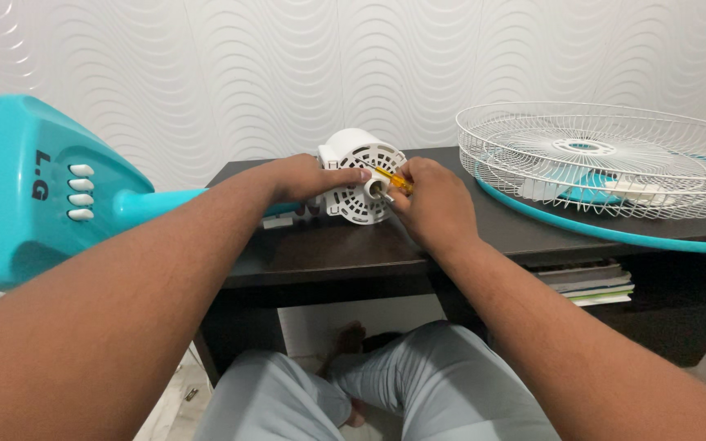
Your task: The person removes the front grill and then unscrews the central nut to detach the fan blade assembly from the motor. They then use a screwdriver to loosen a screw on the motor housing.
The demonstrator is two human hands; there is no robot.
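Head view: left hand (308, 178) wrapped over top of white motor housing (359, 174), fingers pressed onto it, at front-centre of dark table (320, 257). Right hand (431, 204) closed round yellow screwdriver (392, 180), tip at housing hub (exact contact pt hard to tell). Teal fan base (38, 192) w/ white buttons at left; wire fan guard (606, 159) on table at right, books (590, 282) on shelf below.

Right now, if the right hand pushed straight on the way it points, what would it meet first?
The right hand points its yellow-handled screwdriver left into the white motor housing, so it would likely meet that first; the left hand steadies the housing's far side.
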